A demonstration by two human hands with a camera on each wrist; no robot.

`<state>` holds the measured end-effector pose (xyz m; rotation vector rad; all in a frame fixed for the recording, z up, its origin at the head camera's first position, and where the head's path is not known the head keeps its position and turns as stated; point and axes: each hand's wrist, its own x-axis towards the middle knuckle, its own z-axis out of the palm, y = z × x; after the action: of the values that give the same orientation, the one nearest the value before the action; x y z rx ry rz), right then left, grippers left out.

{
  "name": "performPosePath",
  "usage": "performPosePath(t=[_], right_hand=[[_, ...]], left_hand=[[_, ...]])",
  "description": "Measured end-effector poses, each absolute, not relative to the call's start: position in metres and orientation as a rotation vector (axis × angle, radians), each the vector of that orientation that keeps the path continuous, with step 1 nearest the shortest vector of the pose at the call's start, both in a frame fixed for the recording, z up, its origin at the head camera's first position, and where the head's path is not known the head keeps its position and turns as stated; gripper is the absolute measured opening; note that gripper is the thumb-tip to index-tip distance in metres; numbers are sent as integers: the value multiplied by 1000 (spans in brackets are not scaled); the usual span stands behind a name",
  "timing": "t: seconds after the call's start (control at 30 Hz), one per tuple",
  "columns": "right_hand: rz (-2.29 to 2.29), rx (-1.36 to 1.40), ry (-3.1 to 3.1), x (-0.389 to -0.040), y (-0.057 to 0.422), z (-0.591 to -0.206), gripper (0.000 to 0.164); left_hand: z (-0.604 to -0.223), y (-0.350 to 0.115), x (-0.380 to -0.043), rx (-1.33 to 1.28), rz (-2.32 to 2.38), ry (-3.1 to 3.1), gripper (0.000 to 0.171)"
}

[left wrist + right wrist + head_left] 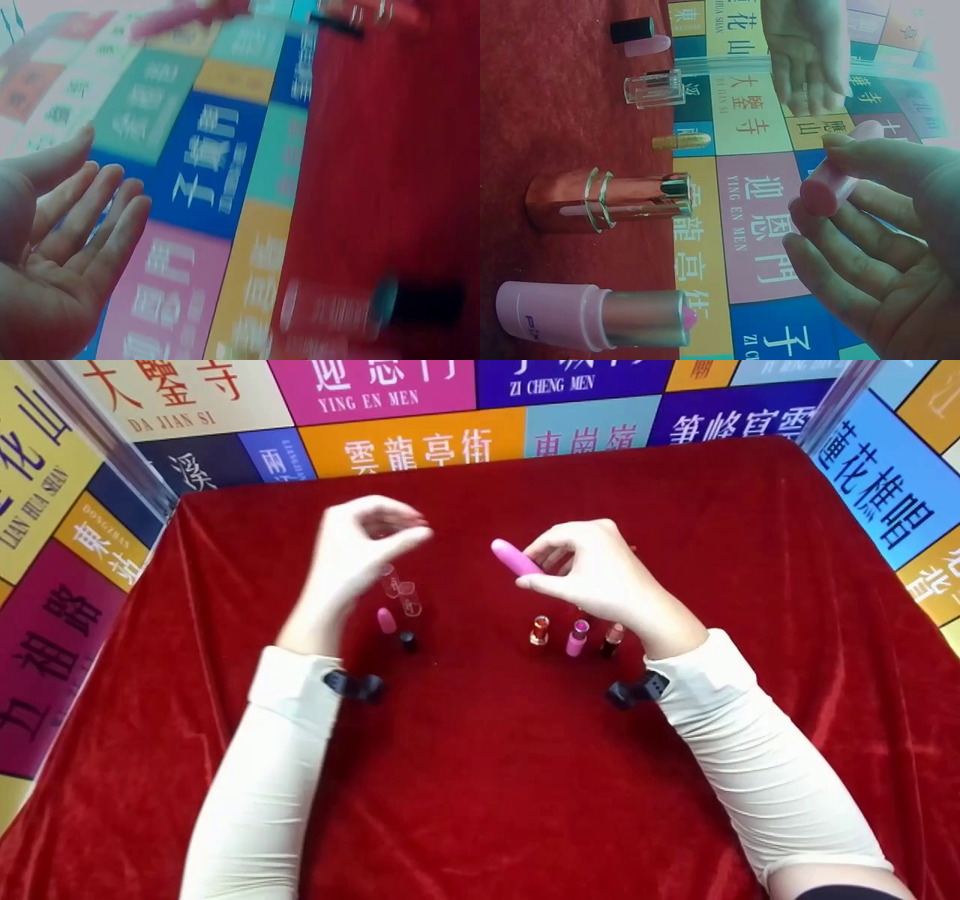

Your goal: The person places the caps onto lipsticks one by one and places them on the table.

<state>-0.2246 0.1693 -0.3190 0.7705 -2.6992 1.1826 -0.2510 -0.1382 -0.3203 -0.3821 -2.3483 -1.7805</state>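
Note:
My right hand [596, 566] pinches a pink, round-ended lipstick tube [517, 558] between thumb and fingers, above the cloth. To its left my left hand [356, 544] is raised with nothing in it; the left wrist view shows its loosely extended fingers. Below the right hand stand uncapped lipsticks: a red-and-gold one [540, 631], a pink one [576, 639] and a dark one [612, 640]. Near the left wrist are clear caps [409, 601], a pink cap [386, 620] and a black cap [407, 641]. A small gold bullet-shaped piece [681, 141] appears in the right wrist view.
Dark red velvet cloth [480, 780] covers the table. Colourful panels with printed characters [412, 448] rise behind it and along both sides. Part of another reddish item [634, 549] shows behind the right hand, mostly hidden.

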Motion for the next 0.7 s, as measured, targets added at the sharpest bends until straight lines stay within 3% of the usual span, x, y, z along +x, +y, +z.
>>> performPosePath(t=[0.37, 0.53, 0.7], right_hand=[[1209, 746, -2688, -225, 175, -316, 25], [1210, 746, -2687, -226, 175, -316, 25], [1203, 742, -2691, -227, 176, -315, 25]], left_hand=[[-371, -212, -279, 56, -1541, -2514, 38], [-392, -222, -282, 110, -1506, -2621, 43], [-404, -223, -285, 118, -1427, -2682, 35]])
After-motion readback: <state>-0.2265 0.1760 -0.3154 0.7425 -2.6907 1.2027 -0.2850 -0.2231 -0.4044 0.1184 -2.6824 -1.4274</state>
